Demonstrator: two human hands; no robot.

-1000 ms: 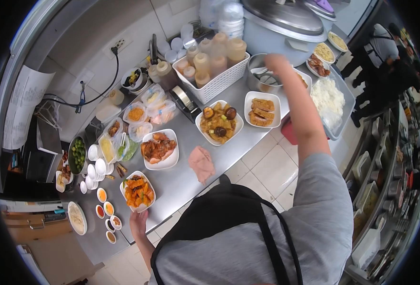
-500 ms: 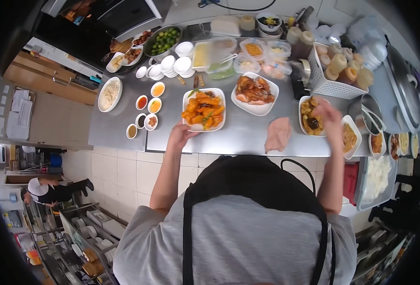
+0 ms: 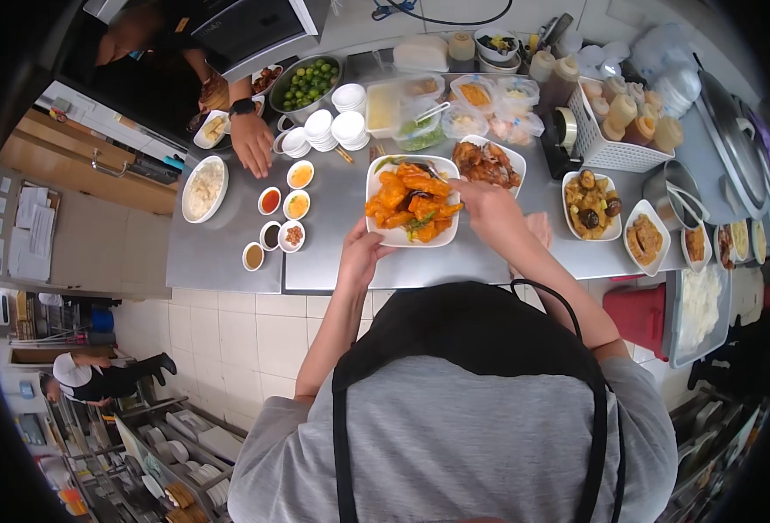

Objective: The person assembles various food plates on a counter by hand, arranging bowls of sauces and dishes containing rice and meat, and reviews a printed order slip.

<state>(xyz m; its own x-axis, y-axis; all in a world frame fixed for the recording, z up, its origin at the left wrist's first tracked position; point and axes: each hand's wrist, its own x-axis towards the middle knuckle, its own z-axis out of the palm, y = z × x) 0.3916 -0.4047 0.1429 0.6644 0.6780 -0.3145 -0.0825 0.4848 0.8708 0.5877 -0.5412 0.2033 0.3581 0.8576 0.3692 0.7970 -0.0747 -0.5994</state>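
Note:
My left hand (image 3: 364, 254) grips the near left edge of a white square bowl (image 3: 385, 237) heaped with orange-glazed food pieces (image 3: 411, 200), including some green bits, and holds it tilted over the steel counter. At the bowl's right rim my right hand (image 3: 489, 213) has its fingers closed by the food; a dark strip runs from near them into the heap, and I cannot make out what they hold. Just behind is a white dish (image 3: 514, 162) of browned roasted meat (image 3: 482, 164). A pink cloth (image 3: 538, 228) lies partly hidden behind my right forearm.
A co-worker's hand (image 3: 251, 144) with a watch reaches over the left side, near small sauce cups (image 3: 269, 200) and a rice bowl (image 3: 203, 188). Right of me stand a mushroom dish (image 3: 591, 206) and several other food dishes. A bottle basket (image 3: 620, 155) stands behind them.
The bowl of orange-glazed food has shifted right with my left hand. My right hand has come left from the mushroom dish to this bowl. A co-worker's hand has entered at upper left.

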